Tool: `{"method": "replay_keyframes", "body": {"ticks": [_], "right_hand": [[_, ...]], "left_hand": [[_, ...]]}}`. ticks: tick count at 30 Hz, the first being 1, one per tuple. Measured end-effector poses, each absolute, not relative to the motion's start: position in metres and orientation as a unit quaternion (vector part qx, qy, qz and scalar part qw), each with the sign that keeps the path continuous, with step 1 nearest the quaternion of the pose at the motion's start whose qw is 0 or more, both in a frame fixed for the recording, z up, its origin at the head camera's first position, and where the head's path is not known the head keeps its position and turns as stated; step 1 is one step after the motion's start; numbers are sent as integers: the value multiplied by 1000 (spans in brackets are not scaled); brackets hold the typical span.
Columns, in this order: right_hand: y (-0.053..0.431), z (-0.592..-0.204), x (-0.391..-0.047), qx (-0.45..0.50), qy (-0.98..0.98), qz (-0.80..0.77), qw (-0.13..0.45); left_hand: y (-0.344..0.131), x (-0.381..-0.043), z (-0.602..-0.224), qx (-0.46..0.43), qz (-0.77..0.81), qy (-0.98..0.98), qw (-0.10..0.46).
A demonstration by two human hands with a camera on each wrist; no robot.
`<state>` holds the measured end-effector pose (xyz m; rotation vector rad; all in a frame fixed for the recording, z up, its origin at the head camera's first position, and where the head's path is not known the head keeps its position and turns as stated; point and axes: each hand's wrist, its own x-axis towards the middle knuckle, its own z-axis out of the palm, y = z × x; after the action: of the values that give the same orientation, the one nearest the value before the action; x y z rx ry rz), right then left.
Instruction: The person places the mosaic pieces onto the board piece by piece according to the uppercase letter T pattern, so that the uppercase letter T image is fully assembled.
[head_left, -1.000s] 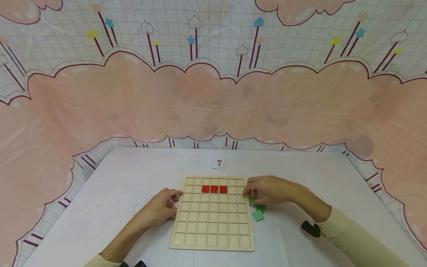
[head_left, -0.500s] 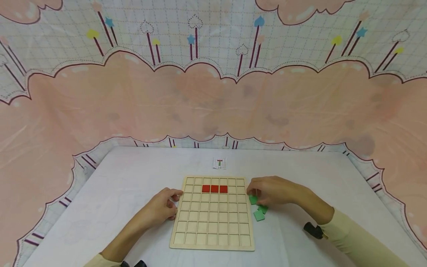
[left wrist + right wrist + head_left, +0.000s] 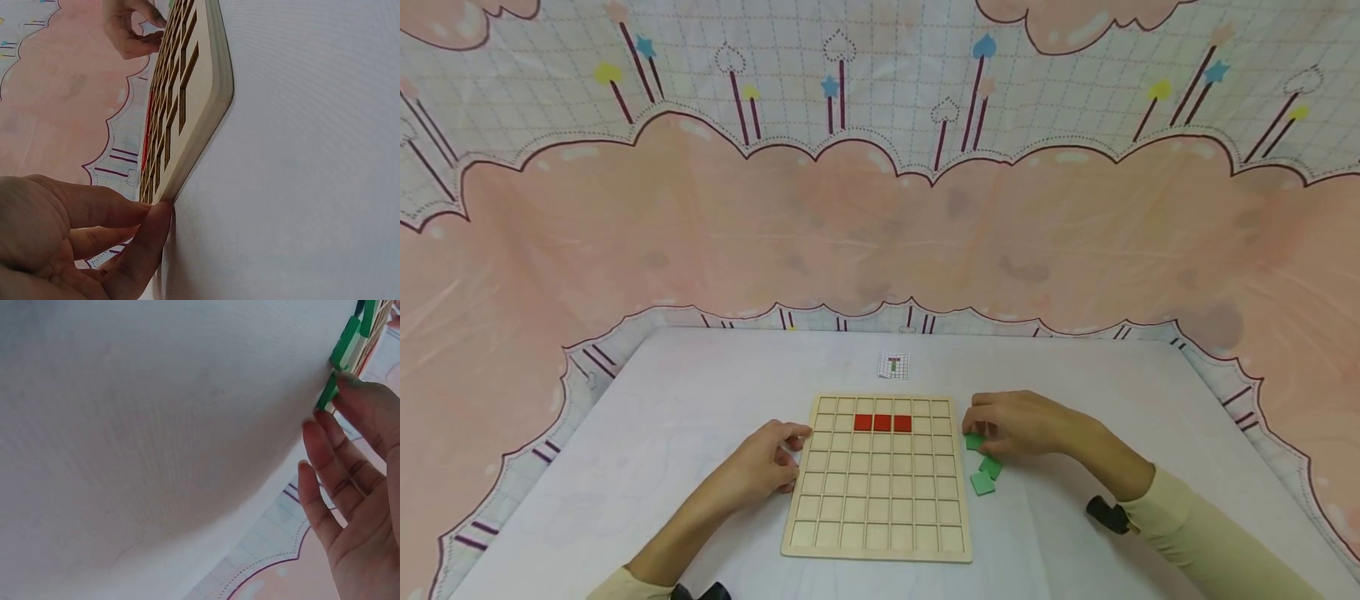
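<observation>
A square-celled wooden grid board (image 3: pixel 865 510) lies flat on the white table. Three red square tiles (image 3: pixel 882 423) fill neighbouring cells in its second row from the far edge. At the board's left edge, my left hand (image 3: pixel 765 461) pinches the rim between thumb and index finger; the left wrist view shows the fingertips meeting on the wooden edge (image 3: pixel 209 94). Right of the board, my right hand (image 3: pixel 1017 423) holds a green square tile (image 3: pixel 327 390) between thumb and fingertips, low over the table. Nearer the front lie two more green tiles (image 3: pixel 982 483), close together.
Behind the board a small printed card (image 3: pixel 894 366) shows a grid with a red and green T shape. White cloth covers the table (image 3: pixel 715 375), and a pink patterned curtain (image 3: pixel 880 233) hangs at its far side. A black wrist camera (image 3: pixel 1107 515) sits by the right sleeve.
My right hand has drawn slightly right, away from the board's edge, and the green tile at its fingertips has shifted away from the other two. The left hand stays at the rim.
</observation>
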<state>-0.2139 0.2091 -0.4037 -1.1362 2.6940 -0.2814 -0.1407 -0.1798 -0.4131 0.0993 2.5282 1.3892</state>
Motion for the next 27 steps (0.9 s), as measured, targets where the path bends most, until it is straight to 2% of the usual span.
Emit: {"method": "replay_keyframes", "body": {"ticks": [16,27], "right_hand": [[209,-403,-216,-371,916,-100,118],[210,-405,-217,-377,916,-89,104]], "left_hand": [[-180,-140,-413,36,475,870,126],[-181,-141,-415,37,477,869,128]]}}
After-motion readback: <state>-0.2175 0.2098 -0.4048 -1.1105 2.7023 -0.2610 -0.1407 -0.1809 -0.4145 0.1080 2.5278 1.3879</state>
